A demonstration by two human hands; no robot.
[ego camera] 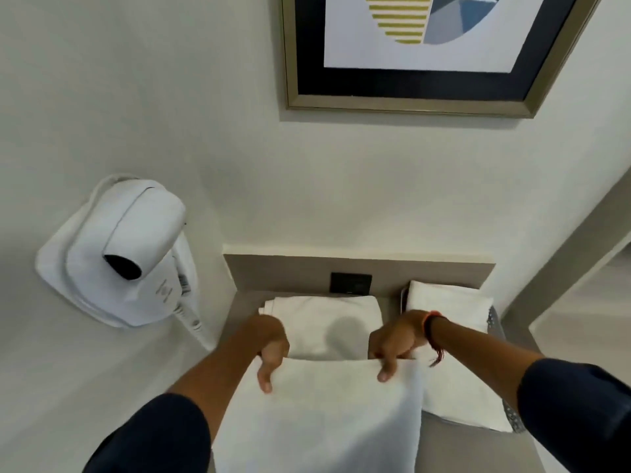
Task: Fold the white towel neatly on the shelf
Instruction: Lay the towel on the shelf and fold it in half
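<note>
Holding the white towel by its upper edge, the left hand and right hand each keep a closed grip on a corner, thumbs on the front. It hangs smooth and flat over the grey shelf. Behind lies a folded towel; another towel sits in a patterned basket on the right.

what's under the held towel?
The towel, gripped by left hand and right hand, hangs over a folded towel on the shelf; the rest is hidden.
</note>
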